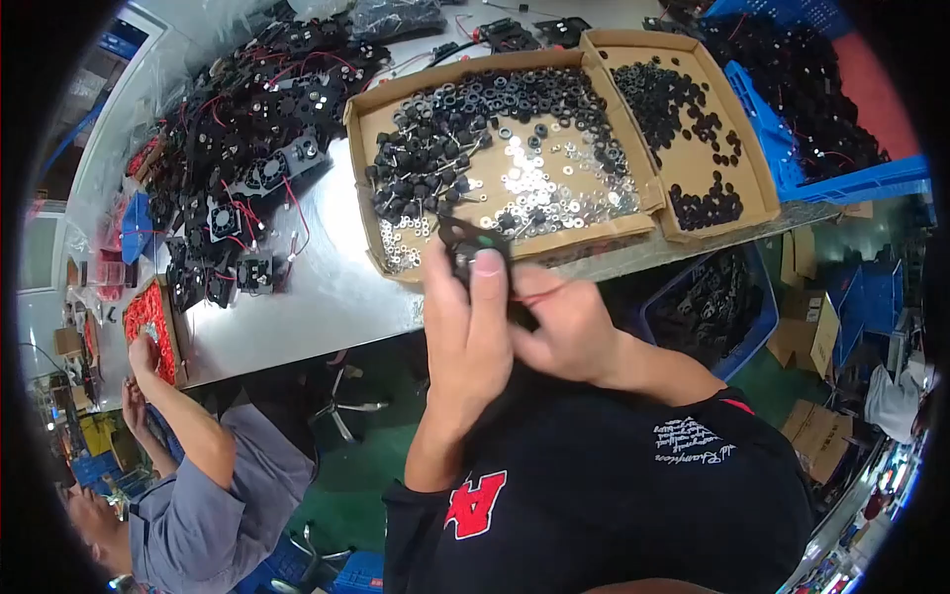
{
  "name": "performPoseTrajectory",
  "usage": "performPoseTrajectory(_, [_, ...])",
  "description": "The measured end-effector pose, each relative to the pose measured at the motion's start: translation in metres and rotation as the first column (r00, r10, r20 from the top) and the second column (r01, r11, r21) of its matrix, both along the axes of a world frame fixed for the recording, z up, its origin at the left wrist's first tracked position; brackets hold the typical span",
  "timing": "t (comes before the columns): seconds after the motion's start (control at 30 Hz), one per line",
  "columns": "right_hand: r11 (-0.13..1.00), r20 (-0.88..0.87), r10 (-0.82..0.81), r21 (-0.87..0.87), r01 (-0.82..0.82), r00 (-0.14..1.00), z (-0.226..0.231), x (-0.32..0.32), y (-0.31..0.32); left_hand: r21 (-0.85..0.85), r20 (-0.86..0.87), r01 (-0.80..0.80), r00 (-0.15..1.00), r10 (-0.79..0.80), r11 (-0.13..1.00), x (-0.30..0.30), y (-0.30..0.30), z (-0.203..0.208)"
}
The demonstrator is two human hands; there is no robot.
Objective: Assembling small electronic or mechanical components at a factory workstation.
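Note:
My left hand (467, 342) is closed around a small black plastic part (477, 246), its thumb lying on top. A bit of green shows on the part, which is held just off the near edge of the cardboard trays. Against the part's right side is my right hand (566, 325), somewhat blurred, its fingers curled in. A thin red wire (542, 295) runs by those fingers; what they grip is hidden. Beyond my hands, the larger cardboard tray (368, 230) holds black knob-like pieces with metal pins (421, 163), black rings (495, 96) and silver washers (539, 203).
A smaller cardboard tray (757, 183) with small black rings adjoins on the right. Black fan assemblies with red wires (262, 173) are heaped on the metal table (327, 307). Blue crates (851, 188) stand at right. Leftward, another person (213, 485) reaches into a box of red pieces (163, 337).

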State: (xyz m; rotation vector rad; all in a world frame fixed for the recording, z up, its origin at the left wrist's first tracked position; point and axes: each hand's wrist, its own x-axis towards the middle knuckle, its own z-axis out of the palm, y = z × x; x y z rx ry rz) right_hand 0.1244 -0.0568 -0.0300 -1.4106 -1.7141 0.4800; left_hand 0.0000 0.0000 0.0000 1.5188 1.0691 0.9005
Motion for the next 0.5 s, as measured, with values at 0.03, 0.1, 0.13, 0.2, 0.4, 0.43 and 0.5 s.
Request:
performPoseTrajectory(0.03, [0.996,0.074,0.081,0.023,-0.083,0.994,0.005,0.000,-0.002,0.006,-0.041,-0.035,0.999,0.035,0.999,-0.002,-0.004,-0.003])
performPoseTrajectory(0.1, [0.982,-0.023,0.190,0.005,-0.190,0.982,0.016,0.008,0.001,-0.060,-0.061,-0.121,0.991,0.118,0.991,-0.005,-0.013,-0.007])
performPoseTrajectory(0.13, [0.965,0.030,0.259,0.021,-0.260,0.965,0.015,0.015,0.003,-0.076,-0.055,-0.153,0.987,0.149,0.985,-0.007,-0.015,-0.012])
performPoseTrajectory(0.2, [0.941,0.083,0.337,-0.063,-0.332,0.938,0.020,0.032,0.005,-0.107,-0.076,-0.181,0.982,0.173,0.978,-0.013,-0.016,-0.020])
performPoseTrajectory(0.4, [0.907,0.196,-0.420,0.110,0.405,0.886,0.036,0.123,0.019,0.061,-0.188,-0.199,0.960,0.207,0.978,-0.013,-0.017,-0.025])
performPoseTrajectory(0.43, [0.857,0.216,-0.511,0.056,0.512,0.832,0.034,0.141,0.023,0.018,-0.169,-0.230,0.959,0.229,0.973,-0.011,-0.017,-0.024])
performPoseTrajectory(0.5, [0.800,0.272,-0.576,-0.004,0.600,0.771,0.022,0.185,0.030,0.033,-0.178,-0.228,0.957,0.230,0.973,-0.010,-0.016,-0.024])
